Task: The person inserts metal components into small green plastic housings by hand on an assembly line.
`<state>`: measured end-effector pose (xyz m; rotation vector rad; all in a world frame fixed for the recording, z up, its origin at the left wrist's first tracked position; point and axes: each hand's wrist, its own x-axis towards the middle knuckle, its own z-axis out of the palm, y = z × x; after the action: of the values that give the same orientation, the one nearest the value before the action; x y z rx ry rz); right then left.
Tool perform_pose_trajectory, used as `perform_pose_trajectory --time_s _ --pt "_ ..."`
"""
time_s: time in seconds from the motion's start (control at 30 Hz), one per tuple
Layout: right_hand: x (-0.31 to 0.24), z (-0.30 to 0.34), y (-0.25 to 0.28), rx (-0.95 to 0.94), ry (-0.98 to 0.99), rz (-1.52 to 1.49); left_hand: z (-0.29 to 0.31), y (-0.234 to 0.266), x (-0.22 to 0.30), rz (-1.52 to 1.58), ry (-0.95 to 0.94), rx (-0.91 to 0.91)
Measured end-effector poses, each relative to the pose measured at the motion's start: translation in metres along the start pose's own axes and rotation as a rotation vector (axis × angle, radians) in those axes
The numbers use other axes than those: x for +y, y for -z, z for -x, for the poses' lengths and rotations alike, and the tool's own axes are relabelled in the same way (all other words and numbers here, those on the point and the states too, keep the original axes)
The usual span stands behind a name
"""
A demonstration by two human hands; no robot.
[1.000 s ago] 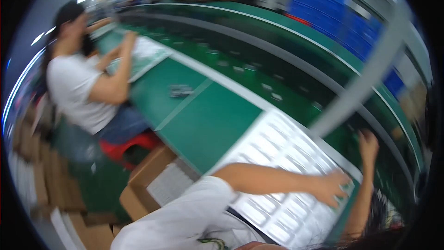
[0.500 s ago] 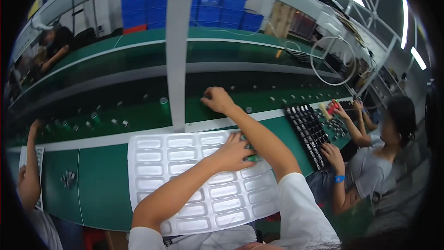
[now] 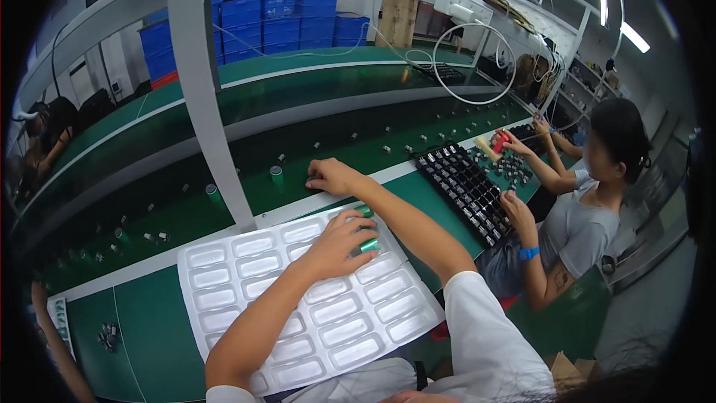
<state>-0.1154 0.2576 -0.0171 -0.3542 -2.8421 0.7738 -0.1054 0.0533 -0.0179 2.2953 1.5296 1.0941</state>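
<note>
A white plastic tray (image 3: 216, 298) with rows of oblong pockets lies tilted before me. My left hand (image 3: 335, 245) is over its far right part, fingers curled round a green cylinder (image 3: 368, 245); a second green cylinder (image 3: 364, 210) shows by its fingertips. Reaching across above it, my right hand (image 3: 333, 177) is at the near side of the dark green conveyor belt (image 3: 246, 153). Its fingers are pinched downward, and whatever may be between them is hidden. Just left of that hand stands a green can-like cylinder (image 3: 277, 175), with another upright one (image 3: 213, 192) farther left.
Small silvery parts (image 3: 317, 145) are scattered along the belt. A grey upright post (image 3: 198, 97) rises at the belt's near edge. To my right, a person (image 3: 582, 201) handles a black gridded tray (image 3: 466, 192) beside loose parts. A small pile of parts (image 3: 108, 336) lies left.
The view has swung rightward. My left hand shows more of the green cylinders at its fingers. My right hand remains over the belt, with a green cylinder now close to its left.
</note>
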Motion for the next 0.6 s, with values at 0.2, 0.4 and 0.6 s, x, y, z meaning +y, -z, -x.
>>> perform_pose_trajectory --time_s 0.2,0.4,0.6 --pt "-0.029 0.036 0.023 0.302 -0.221 -1.188 -0.003 -0.001 -0.011 1.043 0.256 0.423" --pt "-0.012 0.075 0.014 0.169 -0.139 -2.049 -0.002 0.021 -0.041 1.700 0.460 0.714" --pt "-0.032 0.092 0.015 0.035 -0.172 -2.222 0.001 0.017 -0.042 1.707 0.531 0.726"
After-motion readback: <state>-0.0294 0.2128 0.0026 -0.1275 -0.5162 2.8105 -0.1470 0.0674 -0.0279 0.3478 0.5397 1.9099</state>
